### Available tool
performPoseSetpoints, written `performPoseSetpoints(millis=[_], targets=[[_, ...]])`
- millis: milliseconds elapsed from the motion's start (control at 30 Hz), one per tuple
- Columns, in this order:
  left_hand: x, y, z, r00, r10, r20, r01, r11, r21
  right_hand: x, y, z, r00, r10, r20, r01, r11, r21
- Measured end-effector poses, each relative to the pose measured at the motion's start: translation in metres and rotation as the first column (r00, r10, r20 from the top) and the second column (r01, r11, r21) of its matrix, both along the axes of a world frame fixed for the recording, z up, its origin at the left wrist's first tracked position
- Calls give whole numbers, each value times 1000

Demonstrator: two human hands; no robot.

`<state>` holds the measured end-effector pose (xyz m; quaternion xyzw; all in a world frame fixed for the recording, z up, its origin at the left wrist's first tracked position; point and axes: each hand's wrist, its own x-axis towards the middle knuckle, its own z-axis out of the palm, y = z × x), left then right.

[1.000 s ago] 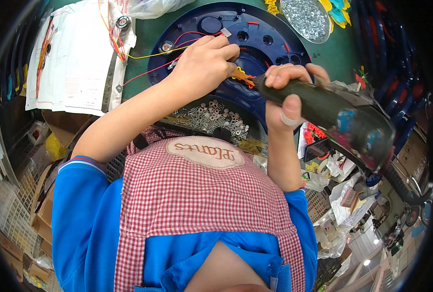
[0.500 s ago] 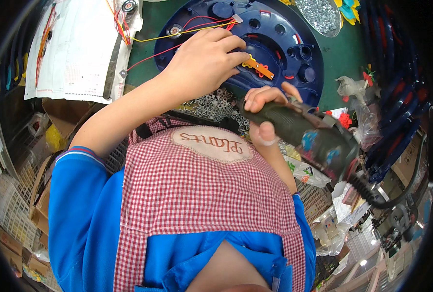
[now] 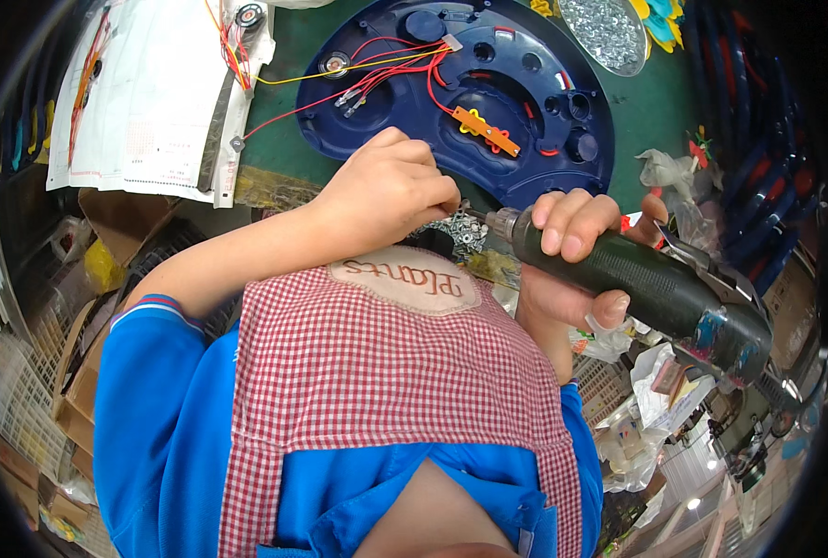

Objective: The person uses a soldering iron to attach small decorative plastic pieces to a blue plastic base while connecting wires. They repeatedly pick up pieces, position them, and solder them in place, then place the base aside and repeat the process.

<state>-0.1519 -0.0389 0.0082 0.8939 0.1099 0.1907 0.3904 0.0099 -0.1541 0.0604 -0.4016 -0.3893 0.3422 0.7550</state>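
My right hand (image 3: pixel 572 228) is wrapped round a dark electric screwdriver (image 3: pixel 661 293), its chuck and thin bit pointing left. The fingers of my left hand (image 3: pixel 391 191) are pinched together right by the bit's tip. Whatever they hold is too small or hidden to make out. Just beyond both hands lies a dark blue plastic shell (image 3: pixel 395 153) with round posts and a curved slot. On it sits an orange strip (image 3: pixel 486 130) with yellow and red pieces beside it. Red and yellow wires (image 3: pixel 386 58) run across the shell from a white connector (image 3: pixel 452 43).
Loose screws (image 3: pixel 465 232) lie under my hands, close to my apron. A round dish of clear small parts (image 3: pixel 605 35) stands at the far right. Papers (image 3: pixel 144 112) with wired parts lie at the left. Blue plastic parts (image 3: pixel 777 158) are stacked at the right.
My left hand has drawn back from the orange strip toward me, to the screwdriver's tip. The screwdriver has shifted right in my right hand, and its chuck and bit now show.
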Motion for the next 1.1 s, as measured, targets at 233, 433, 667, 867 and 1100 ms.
performPoseSetpoints(millis=[233,433,667,867,1100], targets=[[6,0,0,983,48,177,-55,998,36,-1,4,6,994,32,-106,-26,998,59],[11,2,5,979,80,187,-81,997,-2,-1,8,8,989,102,-110,-92,992,89],[21,4,6,977,103,187,-110,994,28,2,15,10,991,110,-77,-110,994,7],[25,10,10,976,171,134,-179,982,55,4,31,7,998,43,38,-43,999,4],[15,28,2,977,147,-157,-95,949,301,11,68,-14,977,-203,66,193,972,132]])
